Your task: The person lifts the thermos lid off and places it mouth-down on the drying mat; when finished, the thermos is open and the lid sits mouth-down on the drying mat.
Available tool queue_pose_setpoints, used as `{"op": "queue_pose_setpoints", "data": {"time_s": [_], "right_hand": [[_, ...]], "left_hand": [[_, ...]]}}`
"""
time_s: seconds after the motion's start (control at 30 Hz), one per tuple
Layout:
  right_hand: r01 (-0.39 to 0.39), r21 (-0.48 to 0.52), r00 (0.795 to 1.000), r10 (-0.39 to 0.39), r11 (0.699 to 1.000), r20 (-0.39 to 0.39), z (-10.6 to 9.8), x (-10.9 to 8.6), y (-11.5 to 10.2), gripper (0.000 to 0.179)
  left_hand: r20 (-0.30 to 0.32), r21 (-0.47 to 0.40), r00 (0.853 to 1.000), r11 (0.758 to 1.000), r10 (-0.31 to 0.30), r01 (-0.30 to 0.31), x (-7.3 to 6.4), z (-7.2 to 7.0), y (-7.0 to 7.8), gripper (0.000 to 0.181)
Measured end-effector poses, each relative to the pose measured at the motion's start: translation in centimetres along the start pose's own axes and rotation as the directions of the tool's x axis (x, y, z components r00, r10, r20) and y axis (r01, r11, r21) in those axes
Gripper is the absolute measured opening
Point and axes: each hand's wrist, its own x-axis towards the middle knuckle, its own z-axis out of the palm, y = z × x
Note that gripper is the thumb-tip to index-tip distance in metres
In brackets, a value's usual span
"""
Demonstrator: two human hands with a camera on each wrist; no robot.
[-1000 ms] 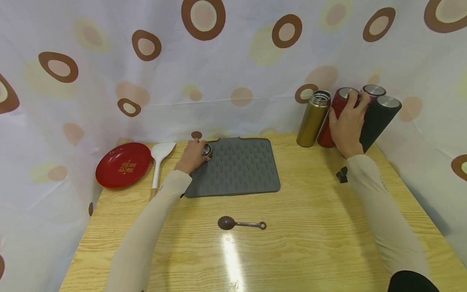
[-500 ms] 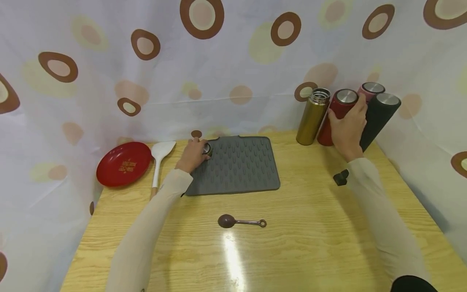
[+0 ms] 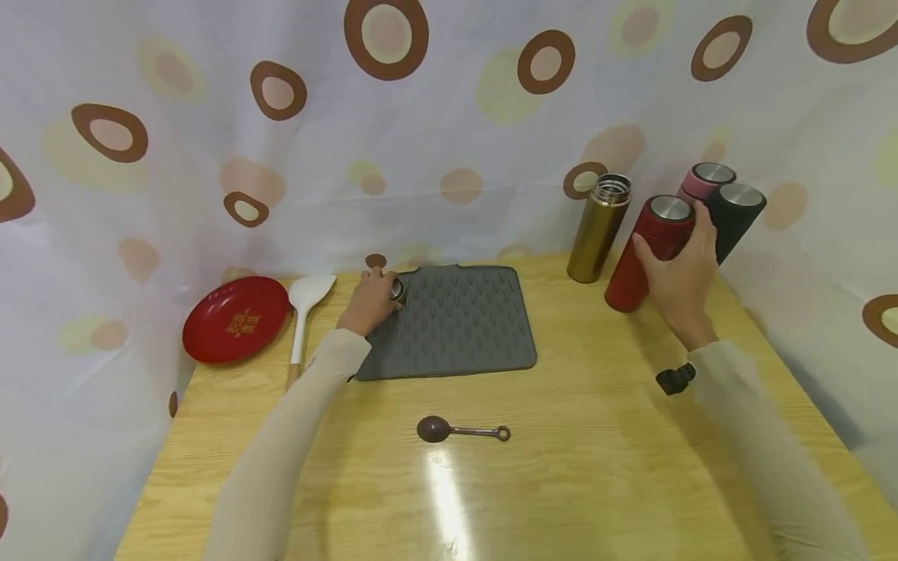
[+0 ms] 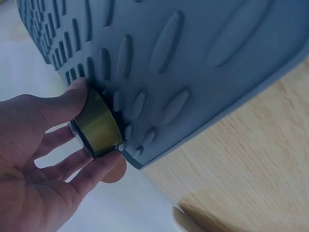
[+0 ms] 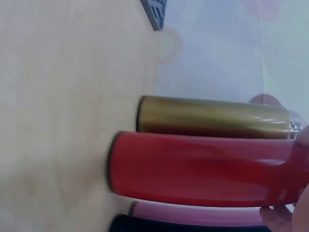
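My left hand (image 3: pixel 369 302) grips a gold bottle cap (image 4: pixel 99 123) with a silvery top, at the far left corner of the grey ridged mat (image 3: pixel 456 327); in the left wrist view thumb and fingers surround it. On the right, my right hand (image 3: pixel 679 276) holds a red thermos (image 3: pixel 634 261) near its top, fingers around the upper body. A gold thermos (image 3: pixel 599 234) without a lid, its steel neck showing, stands just left of the red one. Behind the hand are a pink thermos (image 3: pixel 701 181) and a black thermos (image 3: pixel 733 214), both partly hidden.
A red plate (image 3: pixel 235 319) lies at the left edge of the wooden table (image 3: pixel 561 452), beside a white spatula (image 3: pixel 300 319). A brown spoon (image 3: pixel 459 429) lies in front of the mat. A patterned curtain (image 3: pixel 421 156) hangs behind.
My right hand has taken hold of the red thermos and drawn it nearer, away from the pink and black ones. My left hand has stayed on the cap.
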Motion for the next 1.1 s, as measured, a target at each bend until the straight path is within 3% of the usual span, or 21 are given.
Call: {"op": "queue_pose_setpoints", "data": {"time_s": [0.17, 0.33, 0.7, 0.93, 1.03, 1.1], "right_hand": [[-0.101, 0.093, 0.994, 0.097, 0.991, 0.042, 1.4, -2.0, 1.7, 0.073], [-0.188, 0.111, 0.979, 0.177, 0.976, 0.100, 2.9, -3.3, 3.9, 0.076], [-0.208, 0.190, 0.978, 0.197, 0.960, 0.075, 3.7, -4.4, 5.1, 0.078], [-0.109, 0.183, 0.992, 0.096, 0.977, 0.078, 2.4, -5.0, 3.6, 0.065], [-0.021, 0.132, 0.992, 0.004, 0.991, 0.125, 1.8, -4.7, 2.4, 0.065], [0.050, 0.094, 0.981, -0.067, 0.994, 0.181, 1.5, -4.6, 1.4, 0.068]], "left_hand": [[0.002, -0.038, 1.000, 0.999, 0.004, -0.004, -0.2, -0.3, -0.3, 0.059], [-0.014, -0.053, 1.000, 0.999, 0.006, -0.006, 0.0, -0.1, -0.4, 0.060], [-0.048, -0.149, 0.996, 0.987, -0.074, 0.066, 0.1, 0.5, -0.8, 0.059], [-0.060, -0.166, 0.995, 0.984, -0.077, 0.066, -0.2, 0.3, -0.5, 0.059], [-0.071, -0.173, 0.996, 0.984, -0.057, 0.044, -0.3, 0.5, -0.7, 0.060], [-0.083, -0.183, 0.995, 0.982, -0.052, 0.036, -0.4, 0.6, -0.9, 0.061]]}}
